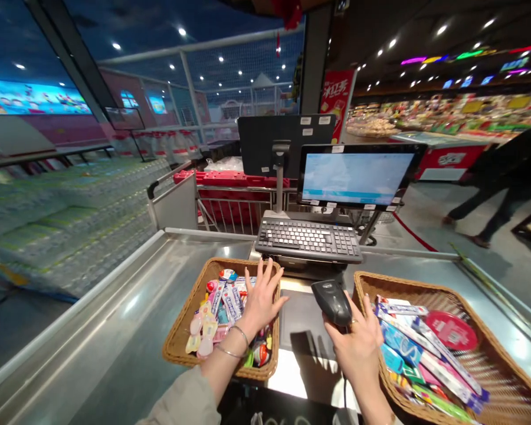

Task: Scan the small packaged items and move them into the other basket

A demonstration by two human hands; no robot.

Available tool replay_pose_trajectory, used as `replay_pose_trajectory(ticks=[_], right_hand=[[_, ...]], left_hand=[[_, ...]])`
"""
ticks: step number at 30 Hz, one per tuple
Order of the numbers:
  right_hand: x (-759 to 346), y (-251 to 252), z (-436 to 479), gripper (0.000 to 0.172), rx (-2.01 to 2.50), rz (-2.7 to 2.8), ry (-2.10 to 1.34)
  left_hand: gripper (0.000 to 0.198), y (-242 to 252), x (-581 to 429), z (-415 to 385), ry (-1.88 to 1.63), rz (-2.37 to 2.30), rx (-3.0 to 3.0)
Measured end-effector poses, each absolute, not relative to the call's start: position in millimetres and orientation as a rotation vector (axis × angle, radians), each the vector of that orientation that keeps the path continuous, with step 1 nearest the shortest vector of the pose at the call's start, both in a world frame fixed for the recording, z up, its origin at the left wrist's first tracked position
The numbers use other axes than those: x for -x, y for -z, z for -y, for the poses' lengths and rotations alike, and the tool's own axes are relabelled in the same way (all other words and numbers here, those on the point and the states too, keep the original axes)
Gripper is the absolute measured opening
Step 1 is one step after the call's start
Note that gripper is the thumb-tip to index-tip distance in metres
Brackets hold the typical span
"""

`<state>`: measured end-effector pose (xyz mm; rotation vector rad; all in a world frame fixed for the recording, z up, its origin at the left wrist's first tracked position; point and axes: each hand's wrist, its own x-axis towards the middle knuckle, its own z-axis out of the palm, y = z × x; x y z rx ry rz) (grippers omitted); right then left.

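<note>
Fingers spread, my left hand [261, 301] hovers over the right side of a brown wicker basket [177, 330] and holds nothing. Inside that basket lie small packaged sweets [228, 301], among them blue-and-white sticks and pale wrapped pieces. My right hand [358, 339] grips a black barcode scanner [331, 302], its head pointing away from me and its cord hanging below. Just right of that hand stands a second wicker basket [508, 366]. Several long blue-and-white packets [446, 360], a light-blue pack [400, 343] and a round red item [451, 329] lie in it.
A black keyboard [310, 237] sits behind the baskets, below a lit monitor [356, 177] and a second screen's back [265, 144]. Both baskets rest on a metal counter [128, 330] with raised edges. A shopping cart [230, 206] stands beyond. A person [508, 177] is at the far right.
</note>
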<state>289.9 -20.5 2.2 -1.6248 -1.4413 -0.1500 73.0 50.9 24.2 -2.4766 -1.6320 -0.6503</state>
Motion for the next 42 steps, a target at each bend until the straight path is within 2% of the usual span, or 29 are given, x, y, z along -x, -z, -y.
replay_pose_trajectory(ticks=[8,25,33,39,42], right_hand=[[-262.6,-2.0,14.9,0.047,1.62,1.498,0.004],[-245.3,6.6,11.9,0.032,1.535,1.613,-0.083],[-242.1,5.2,9.9,0.034,1.529,1.641,-0.075],[-236.0,1.2,6.1,0.035,1.5,1.651,-0.081],[-232.4,-1.9,4.8,0.036,1.495,1.66,-0.123]], left_hand=[[0.065,-6.3,-28.9,-36.8,0.551,1.796,2.342],[0.058,6.5,66.6,-9.1,0.23,1.987,2.282],[0.048,-2.9,99.1,1.5,0.131,2.102,2.211],[0.055,4.3,93.7,31.4,0.066,2.339,2.01],[0.053,6.4,87.8,42.8,0.018,2.453,1.932]])
